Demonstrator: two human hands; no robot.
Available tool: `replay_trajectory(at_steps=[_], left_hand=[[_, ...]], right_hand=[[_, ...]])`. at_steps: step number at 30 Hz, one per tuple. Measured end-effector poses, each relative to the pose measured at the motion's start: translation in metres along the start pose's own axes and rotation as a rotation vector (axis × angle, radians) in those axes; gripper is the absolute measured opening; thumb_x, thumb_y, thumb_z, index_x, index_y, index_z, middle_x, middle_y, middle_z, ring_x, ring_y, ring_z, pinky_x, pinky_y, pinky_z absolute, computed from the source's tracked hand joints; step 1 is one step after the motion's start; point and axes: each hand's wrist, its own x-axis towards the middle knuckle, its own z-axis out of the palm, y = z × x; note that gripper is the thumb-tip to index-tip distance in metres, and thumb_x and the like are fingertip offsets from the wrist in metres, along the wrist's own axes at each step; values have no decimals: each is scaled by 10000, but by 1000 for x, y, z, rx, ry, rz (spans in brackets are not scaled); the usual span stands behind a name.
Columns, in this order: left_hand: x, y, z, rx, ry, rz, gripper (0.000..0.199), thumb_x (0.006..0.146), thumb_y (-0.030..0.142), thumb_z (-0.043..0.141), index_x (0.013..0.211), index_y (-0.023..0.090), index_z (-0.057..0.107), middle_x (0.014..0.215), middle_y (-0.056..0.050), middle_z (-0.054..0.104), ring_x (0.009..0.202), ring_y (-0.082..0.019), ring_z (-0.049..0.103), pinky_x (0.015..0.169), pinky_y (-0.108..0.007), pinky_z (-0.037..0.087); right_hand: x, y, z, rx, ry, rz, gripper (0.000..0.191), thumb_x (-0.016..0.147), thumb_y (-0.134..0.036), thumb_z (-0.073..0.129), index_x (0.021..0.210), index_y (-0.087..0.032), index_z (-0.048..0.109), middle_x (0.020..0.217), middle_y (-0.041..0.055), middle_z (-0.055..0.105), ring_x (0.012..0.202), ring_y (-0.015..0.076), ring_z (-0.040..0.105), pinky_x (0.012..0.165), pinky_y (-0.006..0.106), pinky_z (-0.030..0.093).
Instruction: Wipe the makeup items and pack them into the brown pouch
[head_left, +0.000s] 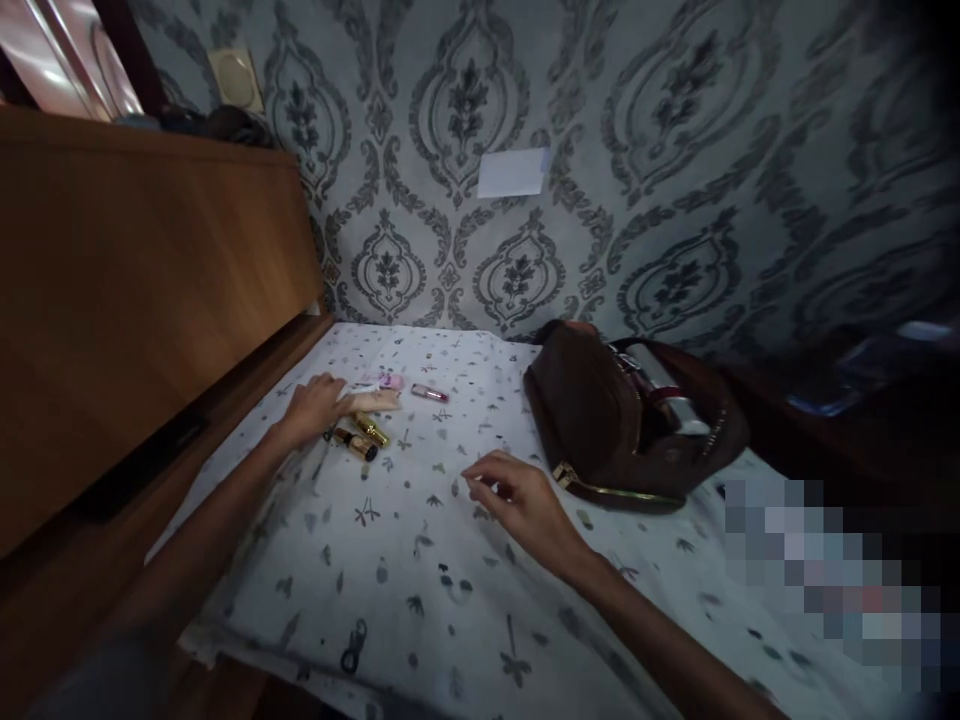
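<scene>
My left hand [313,408] is at the near end of a cream-coloured tube [379,400] on the patterned white sheet [420,520]. Its fingers are curled and appear closed on that end, which is partly hidden. Just beyond the tube lies a small pink item [390,381]. A gold lipstick-like tube [370,430] and a dark and gold cosmetic tube [355,445] lie on its near side, and a slim pinkish-red lip gloss tube [430,393] to the right. Over the middle of the sheet, my right hand [521,495] holds nothing, fingers loosely bent, thumb apart.
A dark brown bag [592,420] stands unzipped at the right, with a white and red container [664,390] inside. On the left is a wooden cabinet [165,290]. Damask wallpaper [517,270] covers the wall behind, with a white card [514,173] on it.
</scene>
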Motion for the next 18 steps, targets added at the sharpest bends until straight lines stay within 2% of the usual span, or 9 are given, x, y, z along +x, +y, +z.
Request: replay_trajectory(at_steps=[2,4,6,10,14,18], left_hand=[[4,-20,6,-46,-83,55,403,953,479,421,1129,176,620,1127,-125,623,1058,-283,584,880,-371,473],[3,-30,12,-87,-86,113,393,919,494,470,1144,204,611,1123,-98,624,1040,-265,590,861,-339,468],[0,-32,16,-96,-77,139,372,893,462,503,1153,218,606,1132,-92,617,1043,-265,587,842,-329,462],[-3,-32,17,-135,-48,161,361,892,429,500,1167,224,611,1136,-92,626,1050,-261,595,851,-322,459],[0,-47,17,-238,-45,218,419,883,466,504,1210,229,615,1188,-82,647,1084,-255,599,889,-312,448],[21,-61,9,-382,-19,180,431,901,521,425,947,177,681,984,-85,706,951,-252,633,832,-307,453]], right_hand=[[9,3,19,179,0,178,199,794,-344,622,817,-171,719,723,44,675,609,147,634,492,231,475],[17,7,37,338,11,324,251,748,-404,664,798,-163,712,632,26,655,571,149,623,457,224,453],[22,11,52,438,32,403,266,698,-414,705,770,-159,710,586,17,648,562,146,622,466,223,456],[24,18,71,531,56,467,268,637,-404,745,730,-155,709,548,10,650,487,117,567,454,224,438],[19,28,77,567,93,472,248,629,-383,745,720,-156,709,534,11,653,480,116,557,463,230,429],[15,33,78,561,100,444,270,641,-397,743,758,-155,716,550,15,663,466,109,535,473,242,430]])
